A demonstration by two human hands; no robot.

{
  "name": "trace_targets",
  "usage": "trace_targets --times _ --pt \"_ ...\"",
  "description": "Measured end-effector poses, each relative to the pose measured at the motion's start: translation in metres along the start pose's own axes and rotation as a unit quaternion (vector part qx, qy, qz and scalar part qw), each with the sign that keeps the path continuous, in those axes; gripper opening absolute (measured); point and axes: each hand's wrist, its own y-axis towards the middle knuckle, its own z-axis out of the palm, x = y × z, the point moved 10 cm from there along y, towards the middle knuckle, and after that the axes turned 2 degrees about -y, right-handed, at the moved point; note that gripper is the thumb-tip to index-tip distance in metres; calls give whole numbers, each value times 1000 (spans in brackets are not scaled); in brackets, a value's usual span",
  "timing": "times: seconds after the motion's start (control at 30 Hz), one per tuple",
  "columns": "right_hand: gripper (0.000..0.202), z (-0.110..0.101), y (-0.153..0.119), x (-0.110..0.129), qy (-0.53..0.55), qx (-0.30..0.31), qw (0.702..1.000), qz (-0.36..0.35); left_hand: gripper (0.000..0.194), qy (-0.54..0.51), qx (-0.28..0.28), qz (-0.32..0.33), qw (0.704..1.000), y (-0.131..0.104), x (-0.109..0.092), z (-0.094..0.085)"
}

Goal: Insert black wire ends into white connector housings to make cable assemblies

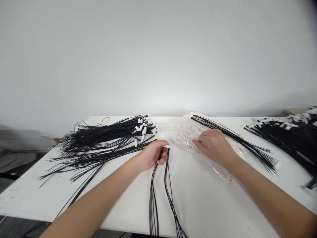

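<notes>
My left hand (154, 154) is closed on a white connector (167, 146), from which two strands of thin black wires (152, 195) hang down over the table's front edge. To the right, my right hand (214, 143) rests at a clear plastic bag (184, 132) that has small white pieces inside. Its fingers are curled together at the bag; whatever is between them is hidden. A bundle of black wires (230, 134) with a white end lies across the bag, just behind my right hand.
On the left of the white table (198, 205) lies a large pile of black wires (99, 138) with white connectors (143, 129). Another big pile of black wires (289, 142) with white ends is at the far right. A pale wall stands behind.
</notes>
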Motion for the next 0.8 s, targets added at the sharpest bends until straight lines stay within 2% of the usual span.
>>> trace_targets --times 0.17,0.47,0.8 --pt "18 9 -2 -2 9 23 1000 15 15 -5 9 4 1000 0 0 -2" --pt "31 21 -4 -8 -27 54 998 34 23 -28 42 8 999 2 4 2" --pt "18 16 0 -3 32 25 999 14 13 -53 60 -2 997 0 7 11"
